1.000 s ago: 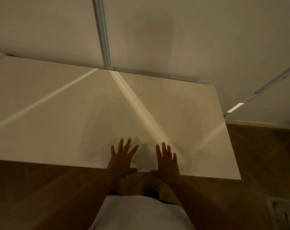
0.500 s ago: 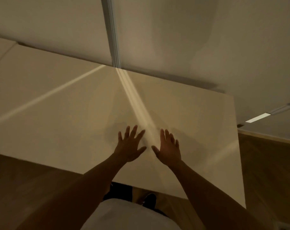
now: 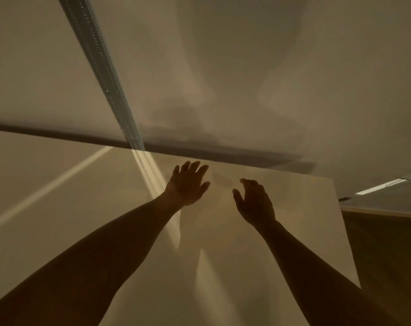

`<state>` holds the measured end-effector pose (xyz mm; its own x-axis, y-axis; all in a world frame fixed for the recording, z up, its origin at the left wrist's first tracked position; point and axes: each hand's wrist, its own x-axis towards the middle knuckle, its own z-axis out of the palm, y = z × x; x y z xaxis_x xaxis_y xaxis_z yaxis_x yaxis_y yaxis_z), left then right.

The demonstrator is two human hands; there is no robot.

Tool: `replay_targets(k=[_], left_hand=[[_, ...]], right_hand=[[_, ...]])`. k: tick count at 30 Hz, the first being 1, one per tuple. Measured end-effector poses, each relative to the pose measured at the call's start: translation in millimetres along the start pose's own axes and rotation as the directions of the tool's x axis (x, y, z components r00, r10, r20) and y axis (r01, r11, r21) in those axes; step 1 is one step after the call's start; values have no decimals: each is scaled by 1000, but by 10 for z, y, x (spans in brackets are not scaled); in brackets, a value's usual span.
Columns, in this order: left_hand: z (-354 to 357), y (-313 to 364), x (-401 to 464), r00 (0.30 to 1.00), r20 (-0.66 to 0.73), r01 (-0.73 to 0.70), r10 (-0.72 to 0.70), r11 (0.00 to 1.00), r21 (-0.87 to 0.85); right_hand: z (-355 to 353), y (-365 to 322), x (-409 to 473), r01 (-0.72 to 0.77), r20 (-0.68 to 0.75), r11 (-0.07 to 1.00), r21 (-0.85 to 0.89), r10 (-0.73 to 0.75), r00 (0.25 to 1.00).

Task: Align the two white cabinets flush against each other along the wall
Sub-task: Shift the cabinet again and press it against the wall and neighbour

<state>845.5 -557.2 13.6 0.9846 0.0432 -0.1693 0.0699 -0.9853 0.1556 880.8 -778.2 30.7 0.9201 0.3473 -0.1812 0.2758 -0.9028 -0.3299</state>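
A broad white cabinet top [image 3: 293, 231] fills the lower half of the view, its back edge close to the wall with a dark gap between them. My left hand [image 3: 188, 184] is stretched far forward over the top with fingers spread, near that back edge. My right hand [image 3: 255, 203] hovers beside it, fingers loosely curled and apart, holding nothing. Whether either palm touches the surface I cannot tell. No seam between two cabinets shows in the dim light; a pale streak of reflected light [image 3: 46, 191] crosses the left part.
The white wall [image 3: 246, 78] rises behind, with a perforated metal rail [image 3: 101, 67] running up it. Wooden floor [image 3: 388, 255] lies to the right of the cabinet's right edge. A bright slit of light [image 3: 378, 187] shows low on the wall at right.
Both hands have travelled from the cabinet's front edge across the top toward the wall. The view has moved forward, so the front edge and my shirt are out of sight.
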Motion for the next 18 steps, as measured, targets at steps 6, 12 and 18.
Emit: replay_targets(k=[6,12,18], left_hand=[[121,103,741,996,-92,-3,3,1000,-5],[427,164,1222,1000,28,-4,3,999,39],[589,147,1320,997,72,-24,19,998,61]], right_hand=[[92,160,907,34,-22,999,-30,-35,999],[362,414,1505,60,38,990,-125,-56,998],[531,540,1580,44,99,964,-263,-19,995]])
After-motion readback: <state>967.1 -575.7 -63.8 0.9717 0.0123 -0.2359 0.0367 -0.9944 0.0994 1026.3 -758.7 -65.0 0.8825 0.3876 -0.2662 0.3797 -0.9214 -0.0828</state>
